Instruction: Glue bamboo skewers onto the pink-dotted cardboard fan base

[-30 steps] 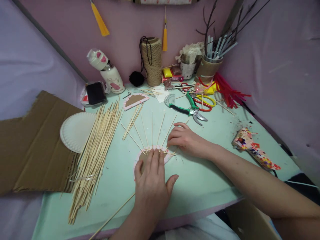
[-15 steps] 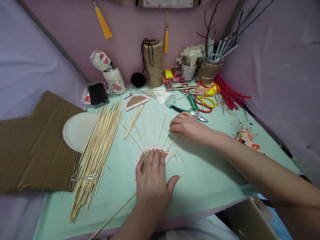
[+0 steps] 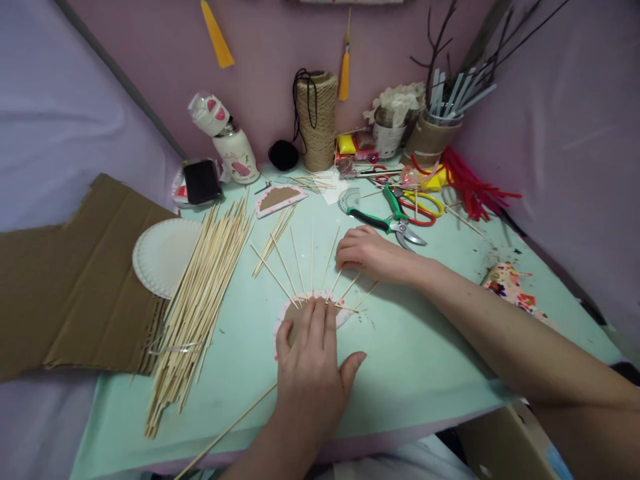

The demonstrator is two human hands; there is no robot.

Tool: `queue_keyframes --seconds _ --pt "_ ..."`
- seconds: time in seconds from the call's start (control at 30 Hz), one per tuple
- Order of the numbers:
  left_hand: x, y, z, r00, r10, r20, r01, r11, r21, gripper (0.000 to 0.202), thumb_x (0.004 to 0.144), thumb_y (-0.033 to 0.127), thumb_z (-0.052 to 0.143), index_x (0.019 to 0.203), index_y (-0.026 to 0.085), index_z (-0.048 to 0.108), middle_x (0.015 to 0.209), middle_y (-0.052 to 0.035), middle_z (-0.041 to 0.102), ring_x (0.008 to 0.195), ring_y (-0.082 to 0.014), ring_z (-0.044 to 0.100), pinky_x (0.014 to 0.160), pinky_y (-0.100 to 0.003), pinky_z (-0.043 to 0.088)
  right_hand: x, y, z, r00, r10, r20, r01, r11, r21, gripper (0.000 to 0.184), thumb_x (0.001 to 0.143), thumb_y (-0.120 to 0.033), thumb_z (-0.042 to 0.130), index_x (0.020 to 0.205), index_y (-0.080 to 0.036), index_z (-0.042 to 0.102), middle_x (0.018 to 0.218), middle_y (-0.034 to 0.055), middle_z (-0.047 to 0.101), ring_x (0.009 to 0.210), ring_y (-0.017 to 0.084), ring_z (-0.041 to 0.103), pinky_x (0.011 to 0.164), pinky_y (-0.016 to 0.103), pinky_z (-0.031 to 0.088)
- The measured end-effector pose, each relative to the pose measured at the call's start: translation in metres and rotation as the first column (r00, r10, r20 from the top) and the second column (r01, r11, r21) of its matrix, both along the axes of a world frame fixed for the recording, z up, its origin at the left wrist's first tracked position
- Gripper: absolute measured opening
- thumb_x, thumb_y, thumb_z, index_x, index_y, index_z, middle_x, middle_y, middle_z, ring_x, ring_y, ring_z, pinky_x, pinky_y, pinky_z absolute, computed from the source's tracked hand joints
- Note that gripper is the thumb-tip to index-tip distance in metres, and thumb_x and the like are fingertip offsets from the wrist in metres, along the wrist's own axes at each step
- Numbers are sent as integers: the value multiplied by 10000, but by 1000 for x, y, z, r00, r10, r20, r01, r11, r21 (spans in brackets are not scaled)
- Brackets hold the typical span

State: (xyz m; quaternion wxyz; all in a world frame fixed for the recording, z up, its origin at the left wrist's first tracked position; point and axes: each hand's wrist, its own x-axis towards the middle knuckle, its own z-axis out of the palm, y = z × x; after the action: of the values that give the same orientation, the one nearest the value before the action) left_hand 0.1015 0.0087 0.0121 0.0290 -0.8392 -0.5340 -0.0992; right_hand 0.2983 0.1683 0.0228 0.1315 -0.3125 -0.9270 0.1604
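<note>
A half-round piece of brown cardboard (image 3: 295,325) with a pink-and-white patterned rim lies on the table in the head view. Several thin wooden sticks (image 3: 313,260) fan out from its curved edge, away from me. One more short stick lies crosswise over their inner ends at the right. My left hand (image 3: 313,367) rests flat on the cardboard, fingers stretched over the sticks' inner ends and thumb spread. With curled fingers, my right hand (image 3: 363,253) pinches the outer end of a stick on the right side of the fan; its fingertips are partly hidden.
To the left lie a big bundle of sticks (image 3: 200,313), a white paper plate (image 3: 160,257) and a cardboard sheet (image 3: 95,280). Pruning shears (image 3: 395,217), a protractor (image 3: 349,200) and a second half-round piece (image 3: 280,197) lie beyond my hands. A twine spool (image 3: 318,127) and bottle (image 3: 236,157) stand behind.
The view has shifted slightly, so everything sits a little farther right in the picture. My right hand has moved slightly left relative to the fan. My left hand stays on the cardboard.
</note>
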Motion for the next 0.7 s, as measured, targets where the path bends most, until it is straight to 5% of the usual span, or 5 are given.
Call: queue_keyframes --seconds 0.7 --pt "-1 1 0 1000 -12 14 12 1000 9 639 956 545 430 1411 98 470 1440 -171 514 1324 -308 472 1026 -466 329 4 -2 -6 999 -11 -38 12 1000 11 223 953 -208 498 842 -208 692 859 39 670 903 196 529 900 373 276"
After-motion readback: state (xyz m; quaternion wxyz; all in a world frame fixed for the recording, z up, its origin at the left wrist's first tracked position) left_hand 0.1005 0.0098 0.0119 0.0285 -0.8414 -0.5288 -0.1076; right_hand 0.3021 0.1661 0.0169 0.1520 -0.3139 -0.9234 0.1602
